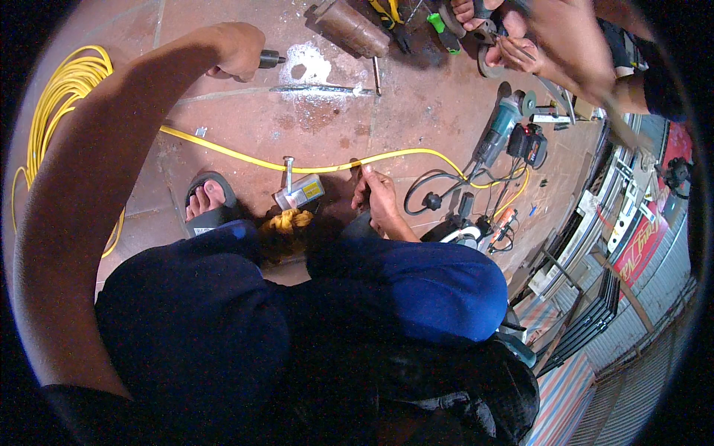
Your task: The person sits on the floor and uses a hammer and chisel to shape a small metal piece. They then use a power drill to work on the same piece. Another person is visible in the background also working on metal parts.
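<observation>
At the upper left, my left hand (236,52) is closed round a dark cylindrical piece with a narrower metal tip (273,59); its kind is unclear. The tip points right, toward a white powdery patch (306,65) on the floor. My right hand (382,202) is closed in front of my right knee, thumb up, beside a yellow cable (327,169). Whatever its curled fingers hold, if anything, is hidden in shadow. Between my feet lies a small container with a white and yellow label (301,191), a bolt (288,175) at its far side and a yellow cloth bundle (286,222) nearer me.
Across from me, another person's hands (520,52) hold a metal part (487,32). A rusty metal cylinder (348,30), a green-handled screwdriver (444,33) and a thin dark rod (320,90) lie ahead. An angle grinder (497,130) and battery (529,145) lie right; coiled yellow cable (63,97) left.
</observation>
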